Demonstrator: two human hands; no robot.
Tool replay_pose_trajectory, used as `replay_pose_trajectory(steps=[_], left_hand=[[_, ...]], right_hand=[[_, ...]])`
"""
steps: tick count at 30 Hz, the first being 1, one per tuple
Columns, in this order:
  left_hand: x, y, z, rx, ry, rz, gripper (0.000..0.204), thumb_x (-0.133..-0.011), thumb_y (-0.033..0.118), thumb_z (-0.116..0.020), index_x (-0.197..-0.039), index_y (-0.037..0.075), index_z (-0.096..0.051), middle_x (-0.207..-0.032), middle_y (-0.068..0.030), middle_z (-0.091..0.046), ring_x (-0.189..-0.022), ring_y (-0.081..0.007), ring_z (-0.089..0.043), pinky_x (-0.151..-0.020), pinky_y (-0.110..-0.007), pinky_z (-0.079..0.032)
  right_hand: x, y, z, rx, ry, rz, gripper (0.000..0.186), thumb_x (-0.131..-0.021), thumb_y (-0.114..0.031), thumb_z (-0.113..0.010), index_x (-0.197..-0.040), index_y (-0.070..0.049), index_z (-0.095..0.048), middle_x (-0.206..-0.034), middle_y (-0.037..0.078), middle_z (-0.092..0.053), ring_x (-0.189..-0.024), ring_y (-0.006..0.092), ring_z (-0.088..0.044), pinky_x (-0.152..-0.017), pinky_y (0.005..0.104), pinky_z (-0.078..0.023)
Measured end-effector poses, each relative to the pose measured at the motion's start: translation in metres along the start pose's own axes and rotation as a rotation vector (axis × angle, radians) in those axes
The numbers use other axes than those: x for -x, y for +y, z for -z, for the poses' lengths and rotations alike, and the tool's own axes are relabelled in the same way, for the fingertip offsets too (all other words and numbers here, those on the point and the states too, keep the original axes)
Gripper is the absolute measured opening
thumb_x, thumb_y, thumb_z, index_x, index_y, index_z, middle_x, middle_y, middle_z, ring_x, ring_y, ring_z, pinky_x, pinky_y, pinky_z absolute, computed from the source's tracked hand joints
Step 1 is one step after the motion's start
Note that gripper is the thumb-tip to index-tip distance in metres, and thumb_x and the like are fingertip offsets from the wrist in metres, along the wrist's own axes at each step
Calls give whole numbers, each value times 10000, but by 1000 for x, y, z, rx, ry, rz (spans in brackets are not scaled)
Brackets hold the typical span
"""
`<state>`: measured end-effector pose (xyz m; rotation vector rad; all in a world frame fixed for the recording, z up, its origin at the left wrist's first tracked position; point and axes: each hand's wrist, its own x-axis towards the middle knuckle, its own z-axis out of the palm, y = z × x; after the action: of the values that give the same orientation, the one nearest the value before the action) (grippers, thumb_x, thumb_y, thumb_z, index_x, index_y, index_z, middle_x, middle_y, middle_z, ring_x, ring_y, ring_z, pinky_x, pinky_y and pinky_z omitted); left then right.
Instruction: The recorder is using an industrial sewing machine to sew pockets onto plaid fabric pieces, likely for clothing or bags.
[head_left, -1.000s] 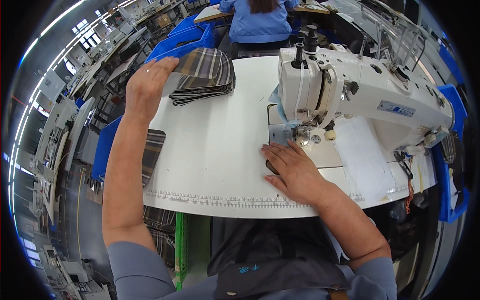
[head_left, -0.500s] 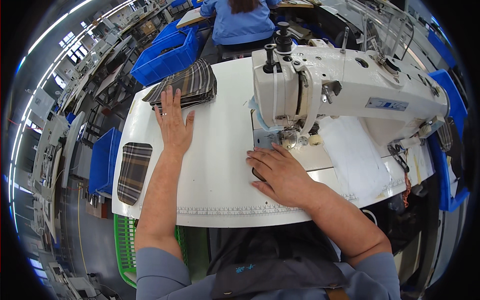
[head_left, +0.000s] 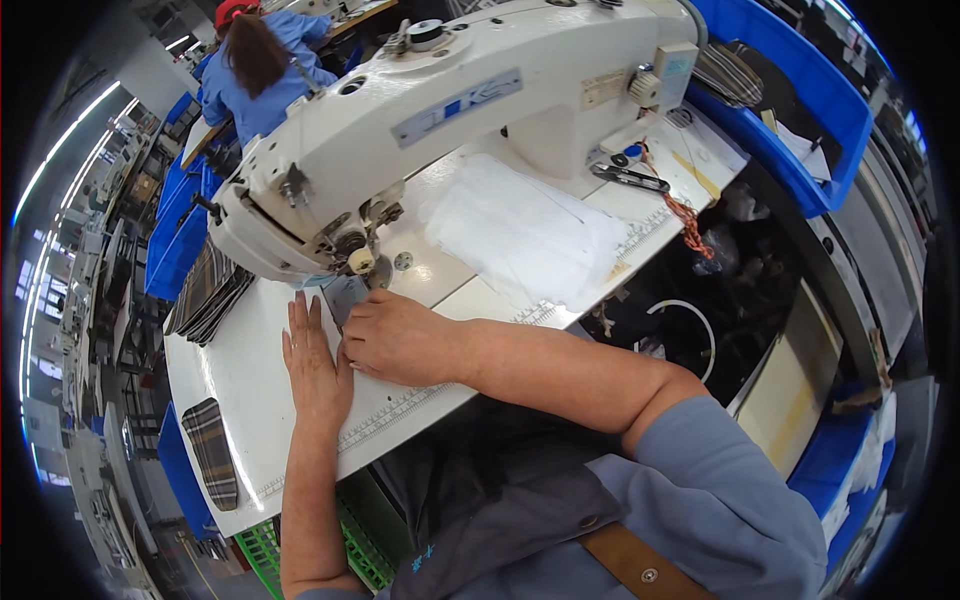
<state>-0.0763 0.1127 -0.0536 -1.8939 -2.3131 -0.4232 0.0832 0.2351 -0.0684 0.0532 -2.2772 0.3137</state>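
Observation:
My left hand (head_left: 316,362) lies flat on the white sewing table (head_left: 240,385), fingers together and pointing toward the machine. My right hand (head_left: 398,338) rests beside it, touching it, fingers curled down on a small grey-blue fabric piece (head_left: 345,295) just in front of the needle area. The white sewing machine (head_left: 450,110) stands over both hands, its head (head_left: 300,215) directly above the fabric piece. A stack of plaid fabric pieces (head_left: 208,293) sits at the table's far left edge.
A white cloth sheet (head_left: 520,232) lies on the table right of the machine. One plaid piece (head_left: 210,452) lies on a lower blue bin at left. Blue bins (head_left: 800,100) stand at right. A person in blue (head_left: 262,70) sits at the station ahead. A green crate (head_left: 265,550) is below.
My left hand has drawn back from the plaid stack to lie flat beside my right hand at the needle. The view has swung, so the machine now fills the upper frame.

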Motion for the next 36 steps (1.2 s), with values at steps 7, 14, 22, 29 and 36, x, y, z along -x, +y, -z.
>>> replay_pose_trajectory(steps=[7,14,22,29,36], left_hand=[[29,66,9,106,-37,-98,650,-951,273,-636,-1518,40,-420,-1605,-206,-385,-1488,-391,-365,-1214,-571,-222],[-19,153,0,395,81,-381,521,-829,169,-797,-1307,46,-630,-1398,-165,-618,-1230,-352,-615,-1048,-442,-463],[-68,220,-25,444,65,-421,244,-794,72,-765,-1025,19,-709,-1071,-136,-700,-984,-328,-686,-850,-393,-558],[-83,212,-14,465,-128,-230,89,-790,13,-718,-879,2,-720,-938,-94,-735,-851,-260,-724,-749,-380,-568],[-53,194,12,583,345,-442,131,-755,-43,-712,-877,-1,-689,-1001,-100,-760,-871,-248,-738,-793,-319,-569]], right_hand=[[62,-22,91,9,76,-122,126,-776,-162,-719,-838,-104,-626,-825,29,-566,-830,237,-588,-769,387,-448],[130,13,189,340,218,-461,216,-823,-87,-718,-1028,-67,-654,-971,92,-647,-943,295,-630,-821,420,-461],[157,14,200,371,206,-585,341,-812,-124,-740,-1127,-47,-636,-1072,112,-663,-1041,308,-621,-950,432,-449],[160,19,200,351,210,-578,345,-823,-161,-754,-1126,-44,-639,-1072,121,-659,-1043,335,-611,-949,435,-452],[154,3,205,326,170,-637,338,-882,-198,-716,-1178,-53,-641,-1008,104,-664,-972,308,-630,-930,414,-458]])
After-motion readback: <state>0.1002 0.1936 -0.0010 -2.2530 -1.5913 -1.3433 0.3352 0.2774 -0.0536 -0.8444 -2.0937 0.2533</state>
